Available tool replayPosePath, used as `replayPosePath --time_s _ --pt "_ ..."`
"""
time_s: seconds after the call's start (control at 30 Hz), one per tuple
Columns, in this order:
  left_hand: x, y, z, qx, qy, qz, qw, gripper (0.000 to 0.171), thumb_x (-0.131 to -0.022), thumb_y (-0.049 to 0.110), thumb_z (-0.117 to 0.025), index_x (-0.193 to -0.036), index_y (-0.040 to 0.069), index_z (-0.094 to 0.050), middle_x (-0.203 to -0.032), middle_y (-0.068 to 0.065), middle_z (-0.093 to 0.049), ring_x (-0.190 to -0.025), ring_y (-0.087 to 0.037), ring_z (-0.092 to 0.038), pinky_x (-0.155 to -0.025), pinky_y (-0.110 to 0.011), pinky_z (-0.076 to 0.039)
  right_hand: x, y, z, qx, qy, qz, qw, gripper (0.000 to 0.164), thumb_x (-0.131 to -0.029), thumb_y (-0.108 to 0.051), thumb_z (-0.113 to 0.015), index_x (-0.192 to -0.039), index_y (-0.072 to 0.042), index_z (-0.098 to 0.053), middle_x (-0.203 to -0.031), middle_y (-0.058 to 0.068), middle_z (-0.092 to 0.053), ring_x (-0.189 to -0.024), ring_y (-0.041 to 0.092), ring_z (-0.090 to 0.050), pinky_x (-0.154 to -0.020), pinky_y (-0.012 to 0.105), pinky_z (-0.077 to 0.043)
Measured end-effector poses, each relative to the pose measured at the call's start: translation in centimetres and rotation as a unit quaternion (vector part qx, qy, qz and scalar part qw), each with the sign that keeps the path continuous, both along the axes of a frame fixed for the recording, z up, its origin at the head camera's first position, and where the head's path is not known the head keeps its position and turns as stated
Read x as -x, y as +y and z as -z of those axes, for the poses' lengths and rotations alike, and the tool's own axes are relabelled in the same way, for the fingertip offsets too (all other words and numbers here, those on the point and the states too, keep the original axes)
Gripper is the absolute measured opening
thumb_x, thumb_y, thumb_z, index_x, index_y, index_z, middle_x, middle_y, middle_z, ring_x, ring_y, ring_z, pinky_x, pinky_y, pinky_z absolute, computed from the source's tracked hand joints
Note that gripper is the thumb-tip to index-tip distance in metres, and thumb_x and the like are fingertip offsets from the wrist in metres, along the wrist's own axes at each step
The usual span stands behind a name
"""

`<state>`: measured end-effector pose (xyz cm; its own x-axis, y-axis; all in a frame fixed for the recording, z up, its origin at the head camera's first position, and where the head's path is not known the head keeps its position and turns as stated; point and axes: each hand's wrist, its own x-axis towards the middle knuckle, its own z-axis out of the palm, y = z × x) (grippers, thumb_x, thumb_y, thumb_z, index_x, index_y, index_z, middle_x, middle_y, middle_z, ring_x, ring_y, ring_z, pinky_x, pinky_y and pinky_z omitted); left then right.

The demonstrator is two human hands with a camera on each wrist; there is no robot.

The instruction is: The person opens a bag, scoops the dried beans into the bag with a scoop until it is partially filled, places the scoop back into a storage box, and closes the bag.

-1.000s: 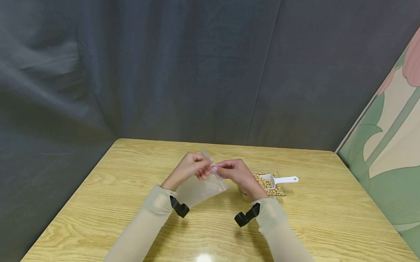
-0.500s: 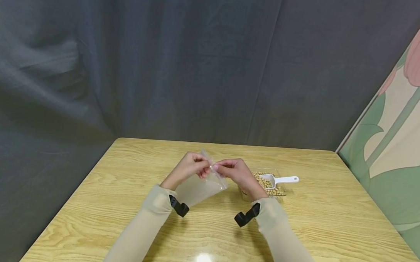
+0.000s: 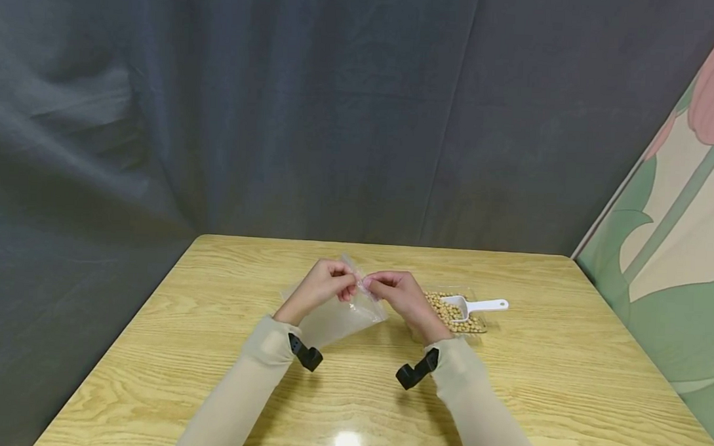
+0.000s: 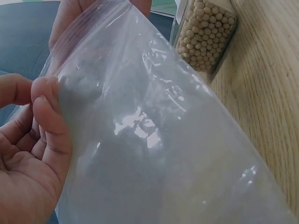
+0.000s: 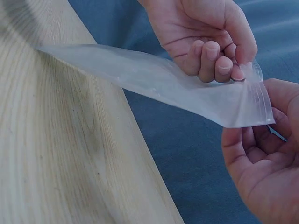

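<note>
Plainly, we found the clear zip-top bag (image 3: 337,322) held by both sets of fingertips, its ribbed mouth strip at the fingers and its body spreading below and to the left of them. We saw the left hand (image 3: 321,287) pinching the mouth edge between thumb and forefinger, its other fingers (image 5: 210,53) curled loosely toward the palm. We recorded the right hand (image 3: 404,300) just beside it, thumb and forefinger likewise pinching the edge; whether the two sets of tips touched, we could not tell. The film was shiny and creased near the fingers. One corner, well apart from them, reached over the wooden table (image 3: 565,361); we could not make out whether it met the wood. To the right of the right fingers, partly behind that wrist, we logged a clear container (image 3: 457,291) of pale round beans (image 4: 205,37), a white scoop (image 3: 475,307) resting in them, handle pointing away from the fingers past the rim. Back from the fingers, we noted pale sleeves (image 3: 239,376) and a small black device (image 3: 415,369) at each cuff. Beyond the fingers, past the table's far edge, we had a dark curtain (image 3: 331,117); far to their right, a flower-painted panel (image 3: 674,260).
</note>
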<state>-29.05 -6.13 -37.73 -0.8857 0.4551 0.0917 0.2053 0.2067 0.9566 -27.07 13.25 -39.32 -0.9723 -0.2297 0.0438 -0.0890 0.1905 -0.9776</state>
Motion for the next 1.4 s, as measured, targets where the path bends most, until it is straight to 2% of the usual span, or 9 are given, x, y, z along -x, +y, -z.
replayPosePath --time_s 0.13,0.4,0.83,1.0,1.17,1.27,1.3,1.4 --pt "0.0 0.0 0.2 0.005 0.006 -0.005 1.0000 0.020 -0.092 0.005 -0.053 -0.084 -0.011 -0.064 -0.067 0.000 -0.061 -0.056 -0.008 -0.055 -0.056 -0.022 -0.049 -0.1 -0.2 0.2 0.006 0.003 0.013 1.000 0.031 -0.092 -0.026 -0.064 -0.105 0.000 -0.073 -0.081 -0.005 -0.066 -0.077 0.012 -0.056 -0.075 0.028 -0.046" --pt "-0.1 0.2 0.2 0.025 0.020 -0.013 0.9994 0.019 -0.091 0.007 -0.055 -0.081 -0.005 -0.065 -0.066 0.000 -0.060 -0.056 -0.010 -0.055 -0.057 -0.024 -0.049 -0.2 -0.3 0.2 0.007 -0.002 0.035 0.999 0.028 -0.090 -0.026 -0.065 -0.103 -0.002 -0.075 -0.082 -0.003 -0.067 -0.077 0.012 -0.057 -0.079 0.029 -0.045" --pt "0.1 0.3 0.3 0.025 0.022 -0.009 0.9994 0.017 -0.089 0.006 -0.053 -0.076 0.000 -0.063 -0.064 0.002 -0.058 -0.055 -0.008 -0.052 -0.056 -0.022 -0.046 -0.2 -0.4 0.5 0.022 -0.001 0.039 0.999 0.026 -0.090 -0.018 -0.063 -0.104 0.002 -0.074 -0.089 0.003 -0.071 -0.073 0.011 -0.058 -0.073 0.028 -0.048" --pt "0.1 0.3 0.3 0.020 0.023 -0.004 0.9995 0.018 -0.088 0.005 -0.051 -0.072 0.003 -0.059 -0.062 0.002 -0.055 -0.054 -0.009 -0.047 -0.054 -0.021 -0.042 -0.1 -0.4 0.7 0.021 0.006 0.038 0.999 0.026 -0.091 -0.017 -0.063 -0.104 0.002 -0.074 -0.092 0.005 -0.072 -0.072 0.011 -0.059 -0.069 0.027 -0.049" --pt "0.2 0.3 0.3 0.028 0.031 -0.008 0.9991 0.021 -0.088 0.007 -0.049 -0.067 0.008 -0.054 -0.059 0.002 -0.049 -0.051 -0.011 -0.037 -0.052 -0.023 -0.033 -0.1 -0.3 0.7 0.016 0.017 0.033 0.999 0.025 -0.092 -0.019 -0.063 -0.100 0.000 -0.075 -0.085 0.002 -0.068 -0.074 0.014 -0.056 -0.068 0.027 -0.046" --pt "0.1 0.3 0.3 0.027 0.036 -0.005 0.9990 0.022 -0.088 0.007 -0.049 -0.066 0.010 -0.052 -0.059 0.003 -0.047 -0.053 -0.012 -0.036 -0.055 -0.024 -0.033 0.0 -0.1 0.7 0.016 0.007 0.048 0.999 0.025 -0.091 -0.021 -0.062 -0.101 -0.001 -0.075 -0.088 0.002 -0.069 -0.077 0.013 -0.057 -0.069 0.026 -0.046" --pt "-0.2 0.3 -0.1 0.030 0.035 -0.003 0.9989 0.022 -0.088 0.006 -0.049 -0.066 0.008 -0.052 -0.059 0.002 -0.046 -0.053 -0.012 -0.036 -0.056 -0.024 -0.033 0.1 0.1 0.7 0.020 0.004 0.052 0.998 0.025 -0.091 -0.020 -0.062 -0.102 0.000 -0.074 -0.090 0.002 -0.069 -0.079 0.012 -0.058 -0.070 0.026 -0.047" --pt "-0.5 0.5 -0.2 0.041 0.041 -0.001 0.9983 0.020 -0.086 0.006 -0.050 -0.066 0.007 -0.051 -0.059 0.003 -0.046 -0.054 -0.011 -0.036 -0.056 -0.023 -0.033 0.2 0.7 0.7 0.023 -0.007 0.061 0.998 0.026 -0.091 -0.020 -0.062 -0.104 -0.001 -0.074 -0.095 0.004 -0.071 -0.079 0.010 -0.059 -0.071 0.026 -0.049"
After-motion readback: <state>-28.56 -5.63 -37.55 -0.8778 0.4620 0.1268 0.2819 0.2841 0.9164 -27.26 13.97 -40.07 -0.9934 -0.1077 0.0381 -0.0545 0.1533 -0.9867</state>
